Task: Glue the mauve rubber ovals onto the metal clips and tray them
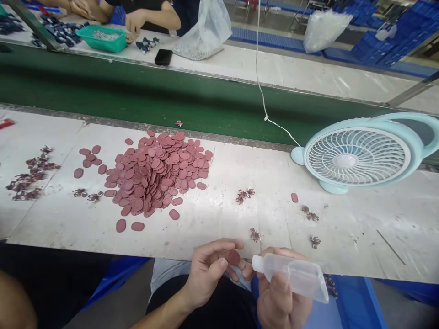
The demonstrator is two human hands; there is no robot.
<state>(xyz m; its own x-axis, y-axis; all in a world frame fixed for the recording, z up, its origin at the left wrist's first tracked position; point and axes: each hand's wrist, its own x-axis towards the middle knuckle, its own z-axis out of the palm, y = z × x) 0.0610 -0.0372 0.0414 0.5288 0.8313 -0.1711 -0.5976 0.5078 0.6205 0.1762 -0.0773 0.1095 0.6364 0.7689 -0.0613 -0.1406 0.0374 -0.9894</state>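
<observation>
Between the thumb and fingers of my left hand point(207, 274) is a small dark red oval disc point(233, 257), held at the table's near edge. My right hand point(283, 294) grips a translucent squeeze bottle point(298, 274) with a white cap. The bottle lies nearly level, and its capped tip points left at the disc, a short gap away. Beyond my left hand spreads a large heap of flat reddish oval discs point(154, 173). A small brown-red figure piece point(254, 235) lies on the table just past my hands.
A light blue fan point(356, 153) stands at the right with its white cord point(262, 91) running upward. Small figure pieces point(30, 176) cluster at the left. A blue bin point(360, 301) sits below the right edge. Across the green belt point(137, 91), co-workers' hands point(135, 20) are near a green basket point(103, 39).
</observation>
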